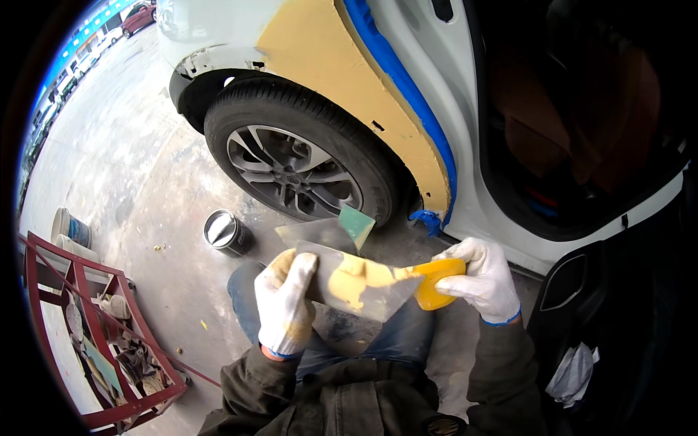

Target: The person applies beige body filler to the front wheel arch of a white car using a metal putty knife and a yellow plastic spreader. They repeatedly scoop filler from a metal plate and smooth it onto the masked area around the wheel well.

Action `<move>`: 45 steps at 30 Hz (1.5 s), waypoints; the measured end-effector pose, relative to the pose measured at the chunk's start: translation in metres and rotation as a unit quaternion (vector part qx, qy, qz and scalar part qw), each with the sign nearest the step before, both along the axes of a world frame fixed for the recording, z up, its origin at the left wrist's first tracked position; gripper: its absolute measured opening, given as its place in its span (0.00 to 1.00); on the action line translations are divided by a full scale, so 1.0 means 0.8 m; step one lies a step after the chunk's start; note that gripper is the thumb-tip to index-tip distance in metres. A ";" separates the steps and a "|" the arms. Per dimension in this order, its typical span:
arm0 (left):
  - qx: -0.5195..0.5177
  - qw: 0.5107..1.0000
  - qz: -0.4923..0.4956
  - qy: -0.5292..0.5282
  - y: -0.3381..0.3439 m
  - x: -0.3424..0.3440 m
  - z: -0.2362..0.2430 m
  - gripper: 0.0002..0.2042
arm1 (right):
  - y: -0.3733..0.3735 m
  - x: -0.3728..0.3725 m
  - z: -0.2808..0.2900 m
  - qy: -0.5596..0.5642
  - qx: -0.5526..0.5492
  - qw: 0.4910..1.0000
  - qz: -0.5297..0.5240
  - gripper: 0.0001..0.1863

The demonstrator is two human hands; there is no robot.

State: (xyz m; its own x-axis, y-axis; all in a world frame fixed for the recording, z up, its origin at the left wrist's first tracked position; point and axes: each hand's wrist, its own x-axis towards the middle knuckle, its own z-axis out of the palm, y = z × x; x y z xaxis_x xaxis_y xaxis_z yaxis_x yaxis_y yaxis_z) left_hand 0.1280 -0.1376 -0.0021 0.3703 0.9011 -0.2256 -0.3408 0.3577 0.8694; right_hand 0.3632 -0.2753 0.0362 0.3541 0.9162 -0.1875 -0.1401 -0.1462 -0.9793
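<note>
Beside a wheel [298,163], paste [352,280] is held on a sheet [384,304].
Sheet is pinched by left hand [286,301], scraper [435,285] by right hand [486,282].

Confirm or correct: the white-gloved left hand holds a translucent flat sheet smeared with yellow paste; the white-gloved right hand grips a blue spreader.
Wrong colour: in the head view, the white-gloved right hand grips a yellow-orange spreader, not a blue one. The white-gloved left hand does hold the smeared translucent sheet.

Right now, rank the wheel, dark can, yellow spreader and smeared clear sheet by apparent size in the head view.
1. Wheel
2. Smeared clear sheet
3. Dark can and yellow spreader: too alike to rank.
</note>
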 end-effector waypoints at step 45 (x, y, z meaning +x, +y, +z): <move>-0.045 0.989 0.141 0.018 0.013 -0.078 -0.117 0.09 | 0.077 0.058 -0.037 -0.748 0.167 0.622 -0.160 0.19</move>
